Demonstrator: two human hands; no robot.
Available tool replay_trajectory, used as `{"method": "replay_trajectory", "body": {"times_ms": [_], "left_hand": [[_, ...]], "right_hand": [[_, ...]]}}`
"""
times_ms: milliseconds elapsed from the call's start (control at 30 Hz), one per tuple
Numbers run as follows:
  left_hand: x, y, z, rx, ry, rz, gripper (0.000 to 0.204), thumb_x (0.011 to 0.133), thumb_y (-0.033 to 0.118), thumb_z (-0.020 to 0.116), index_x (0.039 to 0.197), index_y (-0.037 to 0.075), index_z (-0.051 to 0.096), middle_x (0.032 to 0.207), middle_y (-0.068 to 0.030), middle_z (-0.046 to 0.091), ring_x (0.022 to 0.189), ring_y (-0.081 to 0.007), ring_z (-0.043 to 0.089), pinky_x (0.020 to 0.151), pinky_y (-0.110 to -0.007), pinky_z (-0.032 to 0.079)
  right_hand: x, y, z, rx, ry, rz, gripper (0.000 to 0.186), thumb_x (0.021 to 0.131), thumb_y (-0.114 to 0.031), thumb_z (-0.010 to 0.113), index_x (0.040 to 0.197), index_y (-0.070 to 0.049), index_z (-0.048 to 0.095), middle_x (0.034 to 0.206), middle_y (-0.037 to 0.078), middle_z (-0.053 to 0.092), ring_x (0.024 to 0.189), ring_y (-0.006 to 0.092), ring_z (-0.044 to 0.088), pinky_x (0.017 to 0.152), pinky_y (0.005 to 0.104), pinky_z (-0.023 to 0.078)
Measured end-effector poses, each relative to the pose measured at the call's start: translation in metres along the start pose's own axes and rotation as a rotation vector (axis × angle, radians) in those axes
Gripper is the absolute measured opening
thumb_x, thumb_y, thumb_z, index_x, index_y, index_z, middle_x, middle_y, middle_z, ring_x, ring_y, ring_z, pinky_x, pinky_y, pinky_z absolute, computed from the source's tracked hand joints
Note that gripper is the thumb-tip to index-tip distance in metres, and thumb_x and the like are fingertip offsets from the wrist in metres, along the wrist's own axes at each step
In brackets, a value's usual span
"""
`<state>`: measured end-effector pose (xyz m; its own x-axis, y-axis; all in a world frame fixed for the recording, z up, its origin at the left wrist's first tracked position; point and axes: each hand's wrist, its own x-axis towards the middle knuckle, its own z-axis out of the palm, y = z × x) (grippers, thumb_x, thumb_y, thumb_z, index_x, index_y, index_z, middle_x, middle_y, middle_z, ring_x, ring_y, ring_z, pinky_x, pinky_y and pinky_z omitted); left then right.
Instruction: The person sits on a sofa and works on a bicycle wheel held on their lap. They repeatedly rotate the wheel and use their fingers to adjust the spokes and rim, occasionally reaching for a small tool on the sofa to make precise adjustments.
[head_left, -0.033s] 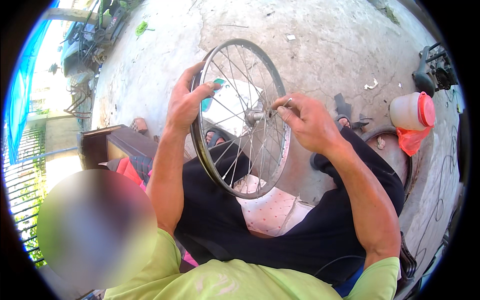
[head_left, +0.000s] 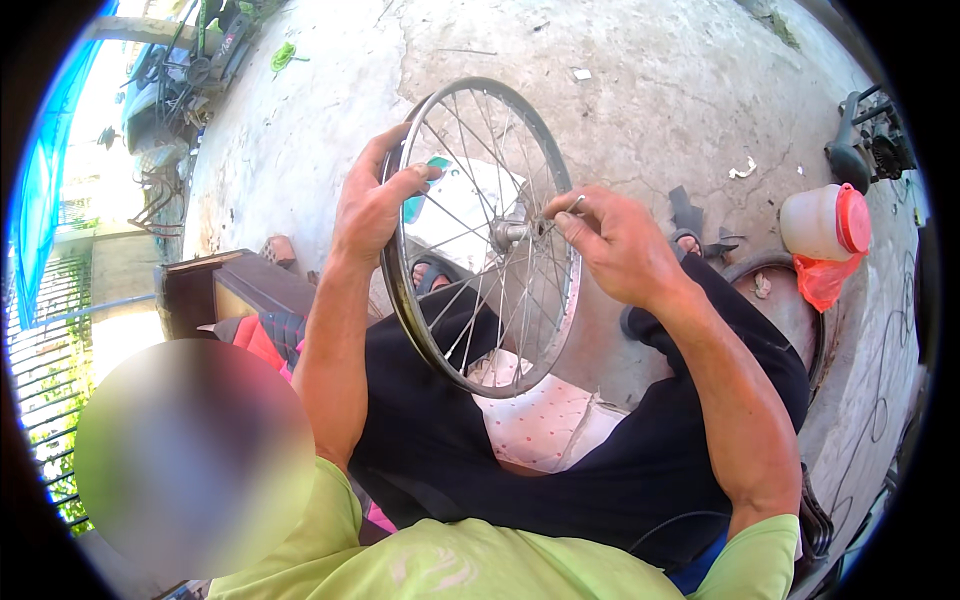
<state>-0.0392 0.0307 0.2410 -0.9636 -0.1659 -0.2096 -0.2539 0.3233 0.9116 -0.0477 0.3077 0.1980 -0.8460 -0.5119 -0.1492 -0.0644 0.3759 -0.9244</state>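
A spoked bicycle wheel (head_left: 572, 290) is held tilted in front of me above my lap, its rim bare of a tyre. My left hand (head_left: 368, 195) grips the far left part of the rim, thumb over the inner side and fingers around the outside. Close to the wheel's silver hub (head_left: 508, 235), on its right side, my right hand (head_left: 618, 240) pinches a thin silver rod (head_left: 575, 204) like a spoke end between thumb and fingers. The fingers partly hide the rod, so I cannot tell whether it joins the hub.
A white and green flat piece (head_left: 455, 225) lies behind the wheel. Right on the concrete are a tyre (head_left: 745, 266), a whitish tub with a red lid (head_left: 808, 225) and a bicycle saddle (head_left: 846, 150). A brown box (head_left: 262, 285) stands left. Pink spotted material (head_left: 535, 425) shows between my legs.
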Motion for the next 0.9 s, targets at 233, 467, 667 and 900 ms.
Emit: {"method": "replay_trajectory", "body": {"times_ms": [233, 467, 667, 900], "left_hand": [[0.001, -0.004, -0.002, -0.044, 0.017, 0.003, 0.063, 0.082, 0.015, 0.067, 0.137, -0.009, 0.048, 0.105, -0.0186, 0.069, 0.097, -0.0201, 0.068, 0.086, -0.030, 0.051], [0.002, -0.006, -0.004, 0.002, 0.005, 0.009, 0.061, 0.086, 0.017, 0.065, 0.138, -0.008, 0.047, 0.108, -0.0208, 0.068, 0.099, -0.0232, 0.068, 0.089, -0.033, 0.051], [0.005, -0.011, -0.012, 0.048, 0.002, -0.002, 0.059, 0.087, 0.016, 0.063, 0.138, -0.007, 0.048, 0.125, -0.0205, 0.059, 0.103, -0.0256, 0.068, 0.090, -0.036, 0.052], [0.006, -0.012, -0.011, 0.051, 0.001, -0.002, 0.057, 0.087, 0.015, 0.062, 0.138, -0.007, 0.048, 0.130, -0.0196, 0.056, 0.102, -0.0256, 0.069, 0.089, -0.035, 0.054]], "right_hand": [[0.002, -0.005, 0.003, 0.025, 0.009, 0.002, 0.026, 0.093, -0.019, 0.059, 0.109, -0.001, 0.070, 0.097, 0.020, 0.068, 0.086, 0.0319, 0.066, 0.077, 0.0395, 0.050], [0.002, -0.002, 0.008, 0.070, 0.003, 0.041, 0.026, 0.092, -0.020, 0.060, 0.107, -0.001, 0.070, 0.097, 0.018, 0.068, 0.083, 0.0299, 0.066, 0.075, 0.0386, 0.050], [0.001, -0.005, 0.006, 0.025, -0.049, 0.084, 0.023, 0.096, -0.017, 0.059, 0.111, -0.002, 0.068, 0.101, 0.012, 0.068, 0.088, 0.0196, 0.064, 0.082, 0.0335, 0.049], [0.001, 0.000, 0.006, 0.006, 0.021, 0.050, 0.027, 0.093, -0.022, 0.058, 0.106, -0.001, 0.070, 0.100, 0.019, 0.068, 0.089, 0.0325, 0.065, 0.080, 0.0400, 0.050]]}}
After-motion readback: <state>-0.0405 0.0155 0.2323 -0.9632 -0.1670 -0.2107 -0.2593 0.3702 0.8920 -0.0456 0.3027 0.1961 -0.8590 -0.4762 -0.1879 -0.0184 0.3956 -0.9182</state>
